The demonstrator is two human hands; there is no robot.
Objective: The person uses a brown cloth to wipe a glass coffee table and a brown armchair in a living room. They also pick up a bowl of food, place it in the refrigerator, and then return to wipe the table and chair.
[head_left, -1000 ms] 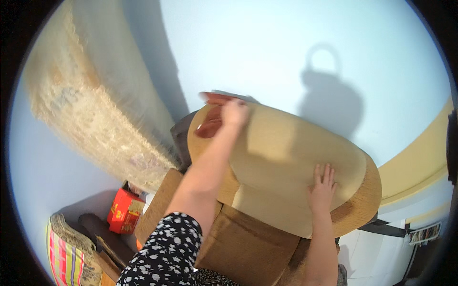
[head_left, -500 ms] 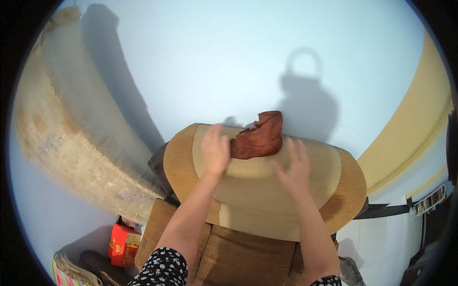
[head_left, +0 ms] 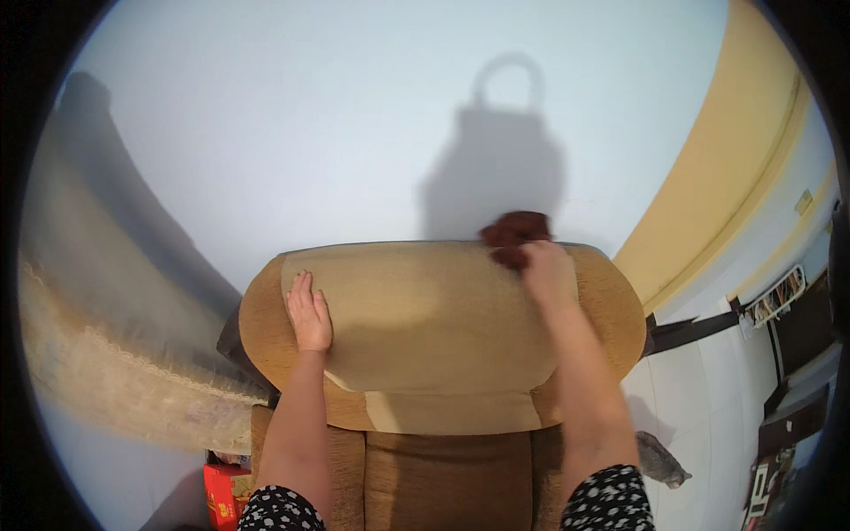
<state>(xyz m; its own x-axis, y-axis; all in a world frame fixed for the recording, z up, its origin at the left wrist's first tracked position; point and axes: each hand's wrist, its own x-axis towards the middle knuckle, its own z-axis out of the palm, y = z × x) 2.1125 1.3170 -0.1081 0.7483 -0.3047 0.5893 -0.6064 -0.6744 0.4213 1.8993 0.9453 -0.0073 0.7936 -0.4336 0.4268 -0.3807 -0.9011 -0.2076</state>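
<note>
A crumpled reddish-brown cloth (head_left: pixel 517 232) is bunched at the top edge of the sofa's backrest, right of the middle. My right hand (head_left: pixel 551 273) grips its lower end, fingers closed round it. My left hand (head_left: pixel 309 314) lies flat on the left part of the backrest, fingers stretched out, with nothing in it. Beneath both hands is a beige cover (head_left: pixel 425 310), spread over the brown backrest (head_left: pixel 609 314). Its lower flap hangs down toward the seat (head_left: pixel 447 478).
A pale wall (head_left: pixel 292 133) rises behind the sofa. At left hangs a lacy curtain (head_left: pixel 133 363), and a red box (head_left: pixel 226 496) stands below it. To the right are a yellowish door frame (head_left: pixel 682 186), white floor tiles (head_left: pixel 708 380) and a grey thing (head_left: pixel 661 460) on the floor.
The cloth lay between my two hands on the backrest; now my right hand has hold of it farther right. My left hand has moved left and settled flat on the cover. The view has shifted.
</note>
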